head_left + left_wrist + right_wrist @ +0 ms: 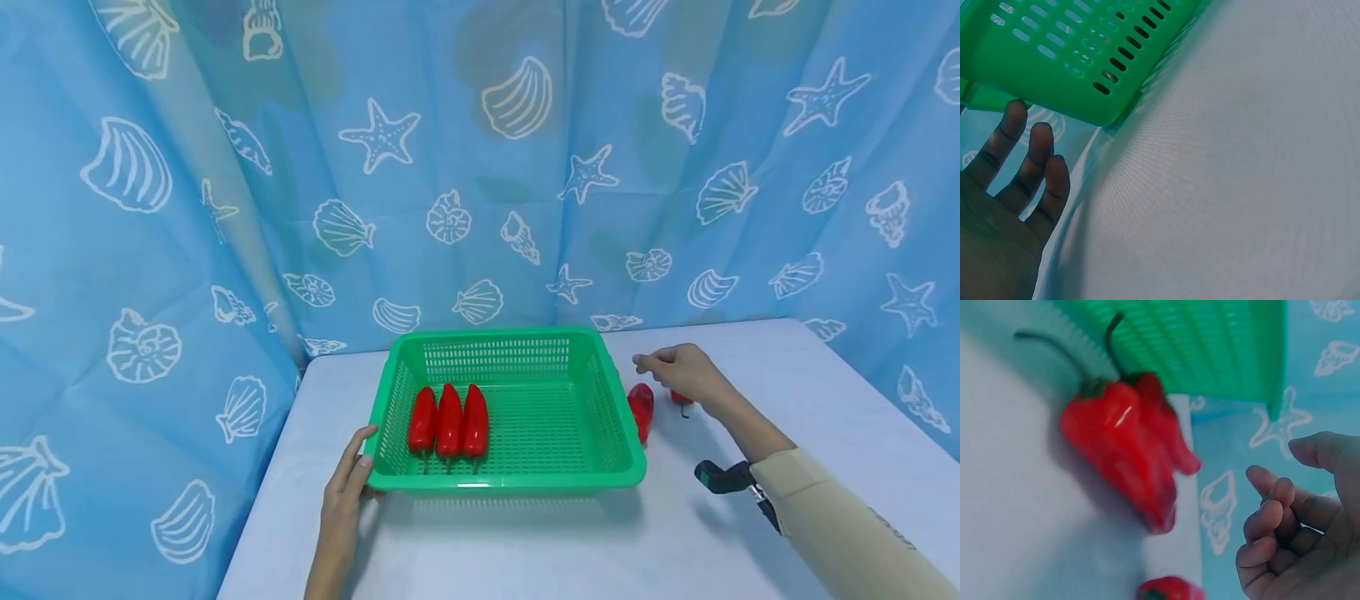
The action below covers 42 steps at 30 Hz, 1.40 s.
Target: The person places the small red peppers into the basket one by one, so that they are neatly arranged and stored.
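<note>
One blue curtain (450,258) hangs behind one white table (487,558), which bears one green basket (510,482). Of two hands, the left hand (343,487) touches the basket's left rim, fingers spread and nearly straight; the right hand (692,372), loosely curled with thumb apart, holds nothing. Six red peppers (448,422) show: three inside the basket, two just outside its right wall, one farther right.

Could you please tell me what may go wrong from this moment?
The left hand touches the green basket; a push might shift it and make the three red peppers inside slide. The empty right hand is near the loose peppers outside; reaching down, it might knock one and roll it.
</note>
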Motion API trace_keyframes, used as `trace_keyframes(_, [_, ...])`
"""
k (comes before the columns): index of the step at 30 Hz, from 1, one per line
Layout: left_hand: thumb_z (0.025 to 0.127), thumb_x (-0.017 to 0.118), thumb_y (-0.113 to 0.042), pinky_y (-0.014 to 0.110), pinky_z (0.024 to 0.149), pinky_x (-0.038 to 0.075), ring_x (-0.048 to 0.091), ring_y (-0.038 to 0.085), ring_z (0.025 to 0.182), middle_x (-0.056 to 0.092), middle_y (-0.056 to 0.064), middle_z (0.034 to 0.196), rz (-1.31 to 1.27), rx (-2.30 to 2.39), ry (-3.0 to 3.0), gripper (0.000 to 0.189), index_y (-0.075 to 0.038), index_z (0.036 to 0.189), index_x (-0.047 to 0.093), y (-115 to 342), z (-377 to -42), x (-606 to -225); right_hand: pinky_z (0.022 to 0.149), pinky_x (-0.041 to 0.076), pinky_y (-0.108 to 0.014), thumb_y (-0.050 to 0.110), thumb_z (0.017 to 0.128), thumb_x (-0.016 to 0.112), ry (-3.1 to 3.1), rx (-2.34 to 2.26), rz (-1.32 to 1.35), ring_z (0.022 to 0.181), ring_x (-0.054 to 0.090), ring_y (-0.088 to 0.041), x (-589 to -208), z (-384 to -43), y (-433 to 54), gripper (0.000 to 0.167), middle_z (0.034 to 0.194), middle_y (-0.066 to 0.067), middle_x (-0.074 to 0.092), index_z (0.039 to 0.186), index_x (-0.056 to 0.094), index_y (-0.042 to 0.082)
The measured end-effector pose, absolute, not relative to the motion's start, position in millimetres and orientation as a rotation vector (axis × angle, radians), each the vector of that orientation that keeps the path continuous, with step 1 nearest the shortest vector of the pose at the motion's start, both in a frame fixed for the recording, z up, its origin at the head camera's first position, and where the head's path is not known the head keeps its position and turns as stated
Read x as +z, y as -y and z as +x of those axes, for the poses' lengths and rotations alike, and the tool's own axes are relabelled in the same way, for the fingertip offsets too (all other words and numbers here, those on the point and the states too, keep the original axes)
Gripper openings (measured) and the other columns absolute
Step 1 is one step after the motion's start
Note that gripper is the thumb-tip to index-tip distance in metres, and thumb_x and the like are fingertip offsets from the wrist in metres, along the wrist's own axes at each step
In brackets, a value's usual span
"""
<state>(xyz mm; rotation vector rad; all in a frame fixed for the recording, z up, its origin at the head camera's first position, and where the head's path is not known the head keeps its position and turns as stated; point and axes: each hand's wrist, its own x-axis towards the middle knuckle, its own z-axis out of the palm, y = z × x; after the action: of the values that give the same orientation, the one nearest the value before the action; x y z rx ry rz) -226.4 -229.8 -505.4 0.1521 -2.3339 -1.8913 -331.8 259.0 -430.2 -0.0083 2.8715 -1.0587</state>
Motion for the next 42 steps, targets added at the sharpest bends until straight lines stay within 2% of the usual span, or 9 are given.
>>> trace_keyframes(2, [0.104, 0.045, -0.052, 0.033, 0.077, 0.049, 0.057, 0.021, 0.086, 0.049, 0.002, 0.143, 0.146, -1.892, 2.329, 0.045, -0.037, 0.146, 0.048, 231.4, -226.0, -504.9, 0.071, 0.054, -0.041, 0.044, 0.102, 0.054, -2.878, -1.051, 0.015, 0.092, 0.055, -0.032, -435.6, -332.8, -261.1, 0.053, 0.115, -0.025, 0.06, 0.123, 0.067, -0.001])
trace_keyframes(6, [0.104, 0.046, -0.051, 0.033, 0.077, 0.049, 0.057, 0.022, 0.087, 0.046, 0.0, 0.147, 0.122, -1.907, 2.32, 0.045, -0.037, 0.146, 0.049, 232.0, -226.7, -504.9, 0.062, 0.051, -0.036, 0.04, 0.101, 0.056, -2.896, -1.016, 0.08, 0.074, 0.051, -0.026, -444.5, -335.6, -267.7, 0.051, 0.089, -0.016, 0.057, 0.12, 0.067, -0.006])
trace_keyframes(9, [0.104, 0.046, -0.05, 0.034, 0.077, 0.049, 0.057, 0.021, 0.086, 0.049, -0.001, 0.144, 0.125, -1.903, 2.314, 0.043, -0.037, 0.145, 0.05, 232.4, -226.2, -505.2, 0.059, 0.047, -0.033, 0.04, 0.1, 0.056, -2.894, -0.986, 0.124, 0.066, 0.049, -0.024, -450.3, -338.4, -270.7, 0.052, 0.071, -0.008, 0.049, 0.116, 0.068, -0.007])
trace_keyframes(12, [0.104, 0.047, -0.05, 0.034, 0.078, 0.05, 0.057, 0.021, 0.086, 0.054, 0.002, 0.136, 0.125, -1.91, 2.309, 0.043, -0.038, 0.145, 0.05, 232.2, -225.3, -504.9, 0.057, 0.043, -0.032, 0.04, 0.1, 0.057, -2.883, -0.976, 0.158, 0.065, 0.049, -0.023, -454.6, -339.7, -271.2, 0.051, 0.065, -0.006, 0.047, 0.112, 0.069, -0.008])
trace_keyframes(16, [0.104, 0.047, -0.05, 0.034, 0.077, 0.05, 0.057, 0.021, 0.085, 0.057, 0.007, 0.122, 0.126, -1.917, 2.305, 0.042, -0.038, 0.144, 0.05, 230.8, -224.9, -504.1, 0.057, 0.042, -0.032, 0.039, 0.1, 0.057, -2.877, -0.965, 0.182, 0.068, 0.05, -0.023, -457.7, -339.3, -271.0, 0.049, 0.068, -0.008, 0.052, 0.11, 0.069, -0.008])
trace_keyframes(21, [0.104, 0.046, -0.05, 0.034, 0.078, 0.05, 0.057, 0.021, 0.085, 0.058, 0.008, 0.118, 0.13, -1.903, 2.302, 0.042, -0.038, 0.144, 0.051, 231.3, -224.9, -504.3, 0.059, 0.045, -0.032, 0.038, 0.099, 0.059, -2.862, -0.964, 0.207, 0.073, 0.052, -0.025, -460.8, -340.1, -269.9, 0.049, 0.074, -0.011, 0.055, 0.111, 0.069, -0.008])
trace_keyframes(32, [0.104, 0.046, -0.05, 0.034, 0.078, 0.05, 0.058, 0.022, 0.086, 0.056, 0.003, 0.131, 0.139, -1.882, 2.303, 0.043, -0.037, 0.145, 0.05, 232.4, -225.9, -506.3, 0.059, 0.048, -0.033, 0.036, 0.096, 0.064, -2.847, -0.906, 0.238, 0.069, 0.053, -0.025, -466.7, -344.2, -268.3, 0.041, 0.076, -0.014, 0.057, 0.096, 0.066, -0.005])
trace_keyframes(39, [0.105, 0.046, -0.045, 0.034, 0.078, 0.05, 0.058, 0.021, 0.084, 0.063, 0.01, 0.108, 0.098, -1.893, 2.277, 0.041, -0.037, 0.145, 0.051, 231.9, -225.0, -507.6, 0.057, 0.045, -0.029, 0.034, 0.094, 0.067, -2.847, -0.892, 0.248, 0.065, 0.051, -0.024, -467.7, -342.3, -265.1, 0.037, 0.069, -0.011, 0.053, 0.087, 0.068, -0.003])
trace_keyframes(42, [0.105, 0.046, -0.045, 0.034, 0.078, 0.05, 0.058, 0.021, 0.085, 0.063, 0.01, 0.109, 0.094, -1.893, 2.281, 0.04, -0.037, 0.145, 0.051, 232.5, -225.0, -507.3, 0.058, 0.046, -0.029, 0.035, 0.093, 0.068, -2.844, -0.888, 0.267, 0.068, 0.054, -0.025, -469.0, -342.4, -263.4, 0.037, 0.071, -0.012, 0.056, 0.088, 0.067, -0.001])
